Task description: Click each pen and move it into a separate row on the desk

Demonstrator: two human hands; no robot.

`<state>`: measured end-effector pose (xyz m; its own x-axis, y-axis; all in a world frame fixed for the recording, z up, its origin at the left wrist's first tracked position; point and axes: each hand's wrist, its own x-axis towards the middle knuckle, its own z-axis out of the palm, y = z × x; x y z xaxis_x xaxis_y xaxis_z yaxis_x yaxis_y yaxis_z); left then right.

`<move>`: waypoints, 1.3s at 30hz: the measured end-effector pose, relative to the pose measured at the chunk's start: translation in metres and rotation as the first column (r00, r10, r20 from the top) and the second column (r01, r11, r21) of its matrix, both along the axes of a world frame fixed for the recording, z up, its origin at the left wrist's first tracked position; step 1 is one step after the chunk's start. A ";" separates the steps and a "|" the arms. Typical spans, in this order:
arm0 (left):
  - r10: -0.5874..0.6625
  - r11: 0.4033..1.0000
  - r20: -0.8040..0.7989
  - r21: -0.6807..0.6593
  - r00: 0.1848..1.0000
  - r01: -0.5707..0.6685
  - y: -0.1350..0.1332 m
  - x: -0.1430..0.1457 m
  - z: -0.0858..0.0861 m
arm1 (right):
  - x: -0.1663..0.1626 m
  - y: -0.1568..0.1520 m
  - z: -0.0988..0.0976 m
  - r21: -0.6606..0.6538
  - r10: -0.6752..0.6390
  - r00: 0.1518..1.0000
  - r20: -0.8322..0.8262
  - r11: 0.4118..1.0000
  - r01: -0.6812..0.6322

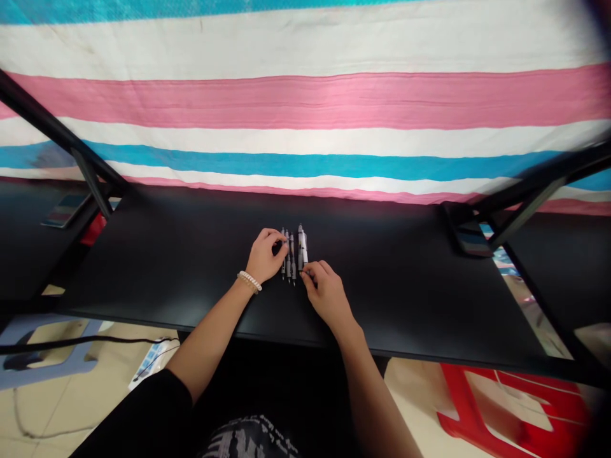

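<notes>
Several grey and white click pens [293,257] lie side by side on a black table [391,273], their tips toward me. My left hand [267,253] is at the left of the row, its fingers curled and its thumb and forefinger closed on the leftmost pen [283,261]. On the right, a grey pen [300,245] and a white pen [305,245] sit close together, a small gap from the others. My right hand [325,287] pinches the lower end of this pair with thumb and forefinger. Its fingers hide the tips there.
A striped pink, white and blue sheet [305,102] hangs behind the table. Black metal braces [90,181] stand at both sides. A dark phone [466,230] lies at the right end, with another phone [67,208] far left. Below are a red stool [510,407] and a power strip [153,361].
</notes>
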<state>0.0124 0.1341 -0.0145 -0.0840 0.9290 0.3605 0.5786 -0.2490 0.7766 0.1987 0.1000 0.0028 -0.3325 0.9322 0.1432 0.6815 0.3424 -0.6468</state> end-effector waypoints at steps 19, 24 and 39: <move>0.071 0.986 0.915 -0.124 0.398 0.110 0.004 0.001 0.017 | 0.003 0.041 0.014 -0.240 0.061 0.769 -0.636 0.932 -0.273; 0.130 0.990 0.934 -0.142 0.333 0.013 0.006 -0.001 0.019 | -0.008 0.065 0.002 -0.239 0.034 0.747 -0.664 0.937 -0.254; 0.232 0.967 0.938 -0.194 0.257 -0.165 0.012 0.004 0.014 | -0.020 0.060 -0.005 0.048 -0.030 0.785 -0.619 0.996 0.076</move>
